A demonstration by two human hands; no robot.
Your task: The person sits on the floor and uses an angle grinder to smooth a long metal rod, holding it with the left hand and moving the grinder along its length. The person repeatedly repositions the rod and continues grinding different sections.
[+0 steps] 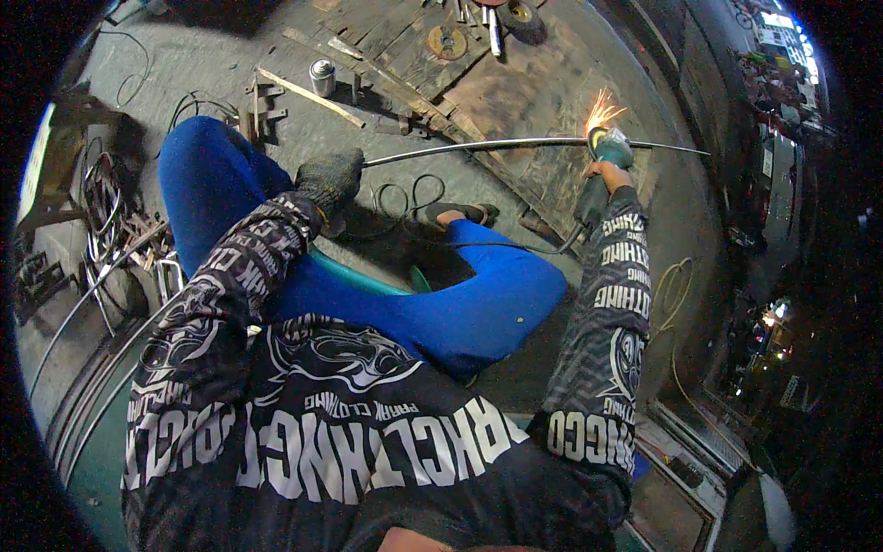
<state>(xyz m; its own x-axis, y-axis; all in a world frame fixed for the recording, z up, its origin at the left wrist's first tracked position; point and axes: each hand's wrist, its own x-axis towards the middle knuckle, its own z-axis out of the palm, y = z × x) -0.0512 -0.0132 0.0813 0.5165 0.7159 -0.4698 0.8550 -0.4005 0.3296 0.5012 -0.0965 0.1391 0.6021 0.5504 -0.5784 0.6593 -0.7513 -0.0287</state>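
A long thin metal rod [478,145] runs from left to right in front of me, bowed slightly. My left hand [329,180], in a dark knitted glove, is closed around its left end. My right hand [604,173], fingers bare, grips an angle grinder [614,153] with a green-grey body. The grinder's head is at the rod, toward its right part, and orange sparks [602,112] fly up and away from there. The exact contact of the disc is hidden by the glare. A dark power cord [515,246] trails from the grinder toward the left.
Worn wooden boards [515,87] lie under the rod. Ahead are a round disc [447,42], a small wheel [521,20], a metal can [322,78] and a wooden strip [308,96]. Scrap metal [129,235] and bent rods [101,396] are heaped at left.
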